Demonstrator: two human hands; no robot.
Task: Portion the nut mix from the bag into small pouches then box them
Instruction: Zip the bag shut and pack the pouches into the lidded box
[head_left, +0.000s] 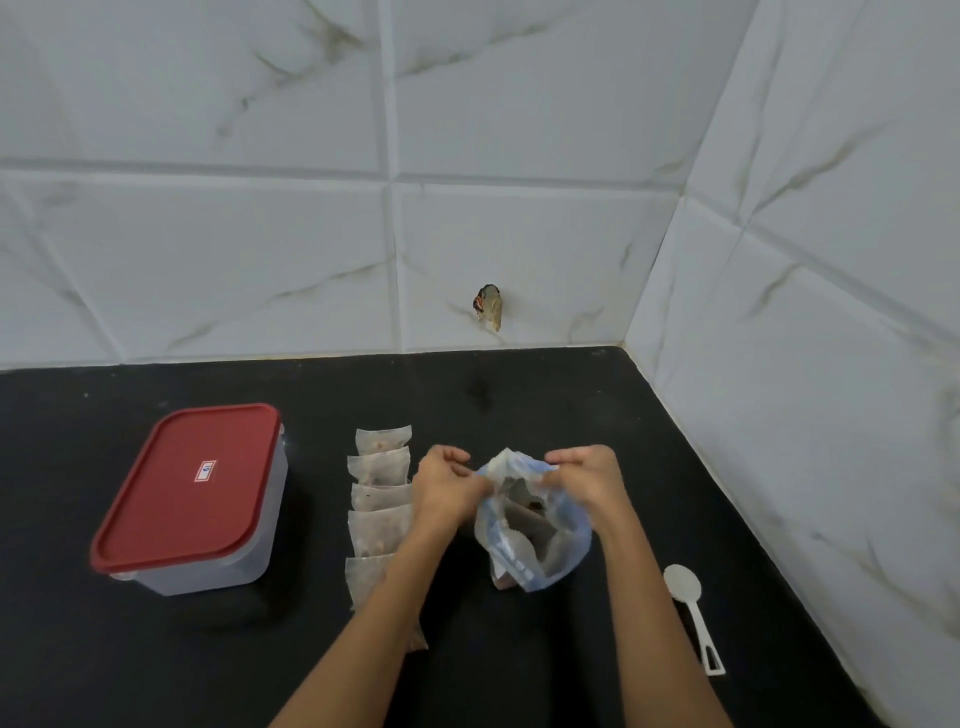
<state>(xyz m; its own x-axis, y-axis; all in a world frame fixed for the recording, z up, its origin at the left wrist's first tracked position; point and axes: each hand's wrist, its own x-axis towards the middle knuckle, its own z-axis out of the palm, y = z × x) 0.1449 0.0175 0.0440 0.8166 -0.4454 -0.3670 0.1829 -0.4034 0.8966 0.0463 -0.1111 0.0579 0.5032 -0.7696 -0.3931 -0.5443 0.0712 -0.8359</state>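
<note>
Where both hands (519, 480) pinch its rim, bag (535, 540) between pouches (378, 499) and spoon (688, 597).

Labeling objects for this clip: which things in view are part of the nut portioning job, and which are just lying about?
Job:
- bag, its mouth gripped by left hand and right hand
- pouches, in a row left of the bag
- box, red lid on
- spoon, right of the bag, untouched

Lying about:
- wall fitting, small, unclear what it is
- counter
</note>
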